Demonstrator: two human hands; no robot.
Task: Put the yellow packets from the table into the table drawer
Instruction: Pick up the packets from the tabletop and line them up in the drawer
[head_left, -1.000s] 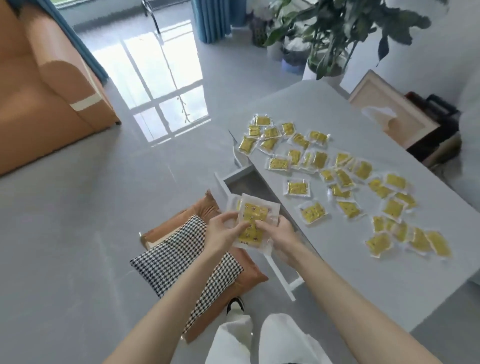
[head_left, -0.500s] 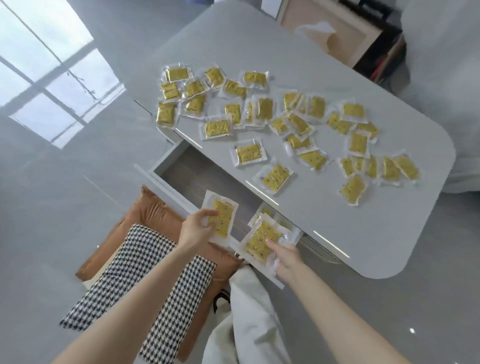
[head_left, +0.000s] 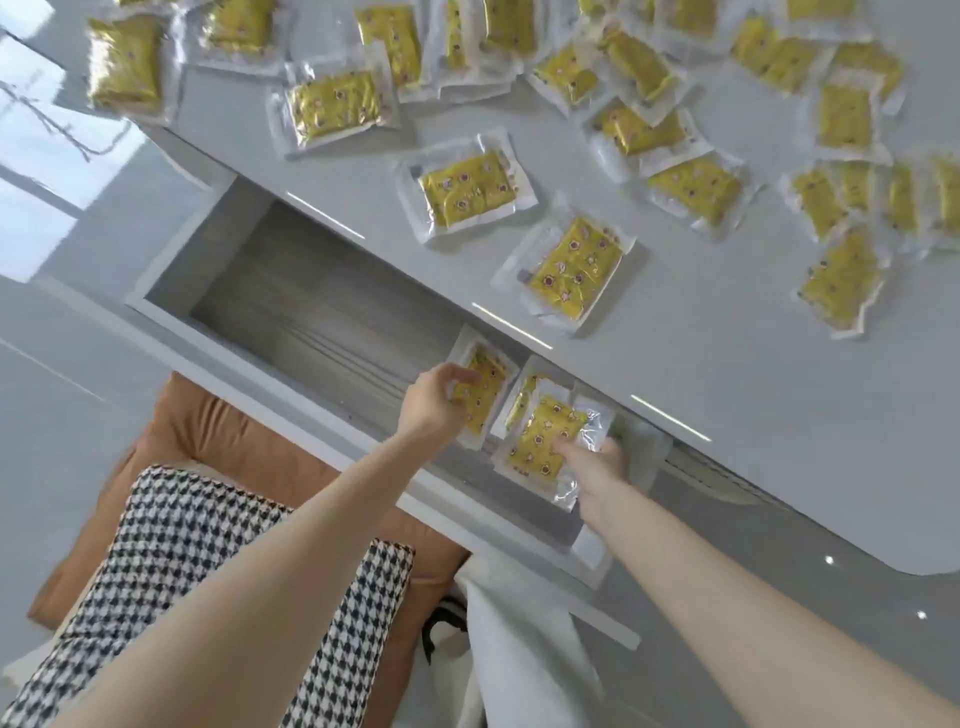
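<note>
Head view, single cam. Drawer (head_left: 311, 312) stands open below the near edge of the tabletop (head_left: 727, 405); grey wood-grain bottom shows in its left part. L hand (head_left: 434, 402) is over the drawer's right part, fingers (head_left: 460, 375) curled narrow, pinching a first yellow packet (head_left: 488, 392) by its left edge. Pkt is tilted, top corner near the tabletop edge. R hand (head_left: 597, 462) sits just right of it, fingers (head_left: 563, 448) curled onto a second packet (head_left: 540, 439); underside of grip is hidden. A third packet (head_left: 521, 397) peeks from under the second: held or lying in the drawer, cannot tell. First and second pkts are close but apart. Loose packets (head_left: 470, 189) are spread across the tabletop, many overlapping; the nearest packet (head_left: 576, 270) lies just beside the tabletop edge, above the hands. Below the drawer: houndstooth cushion (head_left: 208, 561) on a brown cushion (head_left: 218, 431), on the grey floor (head_left: 52, 389). White trousers (head_left: 519, 649) at bottom centre.
</note>
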